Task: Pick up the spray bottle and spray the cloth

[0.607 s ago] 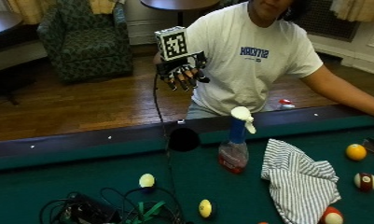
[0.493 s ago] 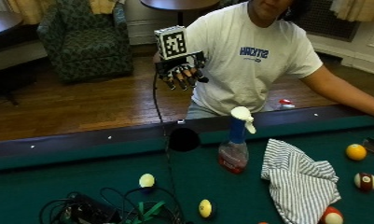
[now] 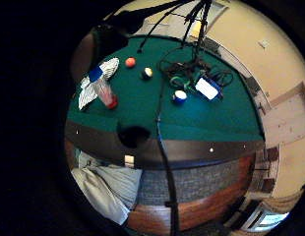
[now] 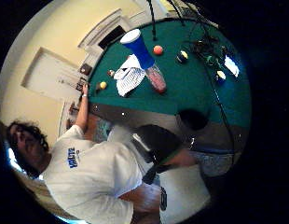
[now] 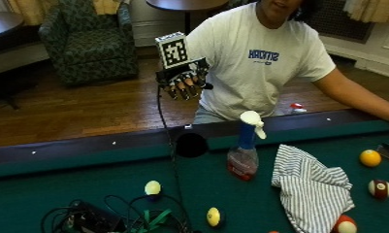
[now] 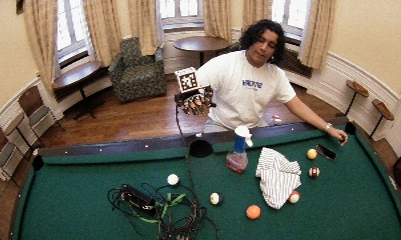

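A spray bottle (image 5: 244, 155) with a white trigger head, blue neck and pinkish liquid stands upright on the green felt, just inside the far rail. A striped white cloth (image 5: 313, 189) lies crumpled on the felt right beside it. My gloved right hand (image 5: 184, 82) hangs in the air above the floor side of the rail, up and to the left of the bottle, well apart from it. Its fingers droop loosely and hold nothing. Both palm views show the bottle (image 3: 103, 88) (image 4: 147, 60) and the cloth (image 3: 96, 81) (image 4: 128, 77) from a distance.
A side pocket (image 5: 191, 144) opens in the rail below the hand. Several pool balls lie around, among them a yellow one (image 5: 370, 158) and a pale one (image 5: 153, 187). A tangle of cables (image 5: 110, 221) lies at the near left. The person's bare hand (image 6: 338, 134) rests on the right rail.
The gloved hand has shifted only slightly in the air near the rail. The bottle, cloth and balls have stayed where they were.
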Motion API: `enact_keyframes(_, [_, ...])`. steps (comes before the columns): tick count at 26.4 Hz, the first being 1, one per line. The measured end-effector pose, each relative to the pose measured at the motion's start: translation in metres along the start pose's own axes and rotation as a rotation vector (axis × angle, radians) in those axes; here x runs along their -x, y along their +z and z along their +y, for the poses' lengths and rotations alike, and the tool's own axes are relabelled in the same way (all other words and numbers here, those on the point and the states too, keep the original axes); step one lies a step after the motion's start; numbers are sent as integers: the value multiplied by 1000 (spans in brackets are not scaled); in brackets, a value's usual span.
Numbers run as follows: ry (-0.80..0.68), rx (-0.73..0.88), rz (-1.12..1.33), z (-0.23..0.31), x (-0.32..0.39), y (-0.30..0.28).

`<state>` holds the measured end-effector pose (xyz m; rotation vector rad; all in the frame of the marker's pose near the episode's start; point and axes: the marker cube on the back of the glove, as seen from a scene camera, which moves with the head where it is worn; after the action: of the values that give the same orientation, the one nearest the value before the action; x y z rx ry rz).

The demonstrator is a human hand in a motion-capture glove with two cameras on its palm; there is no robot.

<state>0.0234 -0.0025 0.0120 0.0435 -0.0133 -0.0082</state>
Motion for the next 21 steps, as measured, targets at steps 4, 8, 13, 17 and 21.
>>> enact_keyframes(4, [22, 37, -11, 4, -3, 17])
enact_keyframes(8, [48, 78, -40, 9, -4, 41])
enact_keyframes(13, [61, 117, -75, 12, -3, 65])
enact_keyframes(17, [61, 139, -98, 10, -1, 81])
enact_keyframes(21, [74, 156, -132, 5, 2, 94])
